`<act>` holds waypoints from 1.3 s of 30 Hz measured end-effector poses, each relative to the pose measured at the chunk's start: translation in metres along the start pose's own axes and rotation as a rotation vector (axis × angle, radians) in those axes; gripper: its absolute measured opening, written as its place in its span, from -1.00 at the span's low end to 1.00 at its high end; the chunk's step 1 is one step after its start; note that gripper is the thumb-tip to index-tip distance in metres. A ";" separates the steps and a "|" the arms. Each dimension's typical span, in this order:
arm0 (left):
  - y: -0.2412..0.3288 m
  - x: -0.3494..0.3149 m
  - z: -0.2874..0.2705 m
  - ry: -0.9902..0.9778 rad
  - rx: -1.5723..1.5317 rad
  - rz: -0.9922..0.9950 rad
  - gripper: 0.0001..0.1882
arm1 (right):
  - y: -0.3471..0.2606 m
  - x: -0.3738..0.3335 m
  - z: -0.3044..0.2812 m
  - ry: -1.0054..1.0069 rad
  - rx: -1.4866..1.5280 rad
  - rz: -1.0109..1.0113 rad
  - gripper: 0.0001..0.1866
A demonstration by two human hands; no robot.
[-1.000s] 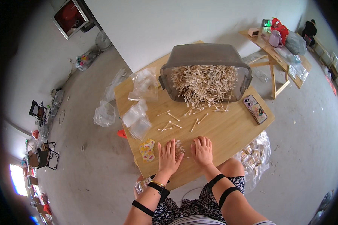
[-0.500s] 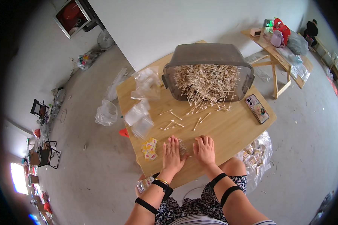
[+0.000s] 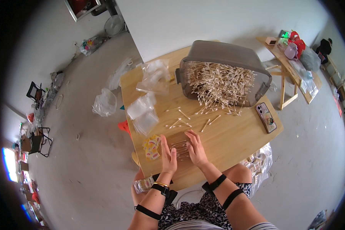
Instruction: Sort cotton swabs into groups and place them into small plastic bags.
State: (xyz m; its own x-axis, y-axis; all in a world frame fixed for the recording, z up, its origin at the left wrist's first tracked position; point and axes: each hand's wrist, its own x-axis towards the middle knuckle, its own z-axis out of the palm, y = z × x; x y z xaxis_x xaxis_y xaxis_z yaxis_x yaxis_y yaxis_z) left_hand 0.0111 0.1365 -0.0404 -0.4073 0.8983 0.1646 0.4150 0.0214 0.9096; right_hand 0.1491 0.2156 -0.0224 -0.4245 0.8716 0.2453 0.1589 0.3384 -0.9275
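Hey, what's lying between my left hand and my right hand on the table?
In the head view, a row of cotton swabs lies between your left hand and right hand on the wooden table.

Right hand [image 3: 196, 150] now at the swabs [image 3: 180, 150] — left hand [image 3: 168, 158] turned edgewise

Pale tan sticks tipped in white are seen on the swabs [image 3: 181, 150]. The tub [image 3: 226, 50] is tinted smoky grey, the tabletop [image 3: 228, 142] toned light wood-brown. The cards [image 3: 152, 147] are printed yellow and white, with touches of red. The shorts [image 3: 203, 209] are patterned in white on black, the shirt [image 3: 199, 225] striped light and dark. The straps [image 3: 148, 211] are coloured black, the bangle [image 3: 161, 184] gold, the jug [image 3: 291, 51] lilac.
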 end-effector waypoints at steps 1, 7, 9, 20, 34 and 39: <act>0.000 0.000 0.005 0.007 -0.005 -0.010 -0.11 | 0.002 0.003 0.008 -0.033 -0.003 -0.025 -0.50; 0.008 0.002 0.014 -0.006 -0.251 0.062 -0.06 | 0.000 0.004 0.024 -0.088 0.070 -0.063 -0.47; 0.004 -0.005 0.002 0.034 -0.228 0.033 -0.06 | -0.007 -0.002 0.009 -0.012 0.122 0.000 -0.46; 0.012 -0.032 0.013 -0.029 -0.187 0.065 -0.08 | -0.009 -0.034 0.026 0.101 0.099 -0.003 -0.47; 0.026 -0.052 0.010 -0.363 0.912 0.172 0.01 | -0.003 -0.044 -0.026 0.172 -0.572 0.048 -0.58; 0.029 -0.060 0.012 -0.367 0.951 0.159 0.05 | 0.000 -0.047 -0.026 0.151 -0.589 0.032 -0.59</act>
State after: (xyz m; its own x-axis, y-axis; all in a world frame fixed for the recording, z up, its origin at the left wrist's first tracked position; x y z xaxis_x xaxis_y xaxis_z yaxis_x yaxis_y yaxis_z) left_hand 0.0576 0.0884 -0.0287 -0.0846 0.9963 -0.0149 0.9793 0.0859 0.1831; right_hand 0.1923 0.1842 -0.0265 -0.2869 0.9107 0.2972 0.6541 0.4129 -0.6337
